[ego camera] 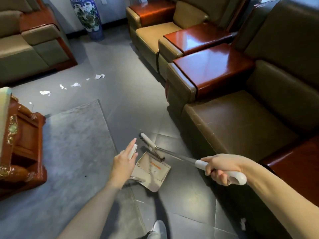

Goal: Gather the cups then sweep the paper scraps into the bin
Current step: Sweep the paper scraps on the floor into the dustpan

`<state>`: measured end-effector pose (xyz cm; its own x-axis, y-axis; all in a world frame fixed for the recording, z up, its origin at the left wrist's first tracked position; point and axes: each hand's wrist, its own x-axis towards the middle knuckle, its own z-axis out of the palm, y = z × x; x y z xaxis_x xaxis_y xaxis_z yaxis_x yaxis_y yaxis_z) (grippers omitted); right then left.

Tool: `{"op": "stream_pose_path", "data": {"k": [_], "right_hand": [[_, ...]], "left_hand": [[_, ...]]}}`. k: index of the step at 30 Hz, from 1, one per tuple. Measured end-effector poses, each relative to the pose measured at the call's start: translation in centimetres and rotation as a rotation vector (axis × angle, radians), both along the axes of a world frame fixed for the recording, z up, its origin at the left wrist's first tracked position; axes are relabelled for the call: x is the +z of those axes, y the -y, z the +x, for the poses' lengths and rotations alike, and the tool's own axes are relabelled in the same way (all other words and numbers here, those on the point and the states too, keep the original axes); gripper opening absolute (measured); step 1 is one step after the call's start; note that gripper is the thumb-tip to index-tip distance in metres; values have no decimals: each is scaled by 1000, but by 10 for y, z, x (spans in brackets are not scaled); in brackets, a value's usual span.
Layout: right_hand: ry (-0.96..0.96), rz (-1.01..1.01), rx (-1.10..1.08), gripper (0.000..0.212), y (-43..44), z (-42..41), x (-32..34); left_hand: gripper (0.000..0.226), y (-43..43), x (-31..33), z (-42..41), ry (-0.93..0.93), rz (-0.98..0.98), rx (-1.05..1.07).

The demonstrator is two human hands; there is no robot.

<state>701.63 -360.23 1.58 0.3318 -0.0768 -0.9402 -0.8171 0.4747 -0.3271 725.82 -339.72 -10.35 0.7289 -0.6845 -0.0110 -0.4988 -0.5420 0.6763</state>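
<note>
My right hand (219,168) grips the white handle of a broom (226,172). Its metal shaft runs down to the dark-bristled broom head (151,146), which lies on the grey floor at the back edge of a beige dustpan (151,171). My left hand (125,161) is stretched out with straight fingers against the dustpan's upright white handle (134,150). Several white paper scraps (75,85) lie scattered on the floor far ahead to the left, and one more scrap (243,223) lies near the sofa at lower right. No cups or bin are in view.
Brown leather armchairs (241,121) with red wooden side tables (212,66) line the right. A carved wooden table (22,144) stands at left with a glass sheet (77,135) beside it. Another sofa (31,45) and a blue-white vase (86,14) are at the back. My shoe (158,228) is below.
</note>
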Motion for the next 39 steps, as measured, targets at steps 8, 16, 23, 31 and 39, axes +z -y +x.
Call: {"op": "stream_pose_path", "data": {"k": [8, 16, 23, 31, 39], "right_hand": [[23, -359, 333, 51, -41, -43, -55], [-55, -444, 714, 48, -109, -117, -97], [-62, -413, 785, 62, -165, -169, -101], [-135, -275, 878, 63, -282, -263, -111], [-164, 21, 595, 27, -330, -380, -56]], "left_hand": [[54, -103, 13, -126, 4, 23, 322], [51, -194, 25, -252, -167, -3, 500], [46, -250, 19, -343, 50, 132, 471], [56, -306, -7, -437, -113, 82, 553], [53, -323, -10, -472, -33, 63, 450]]}}
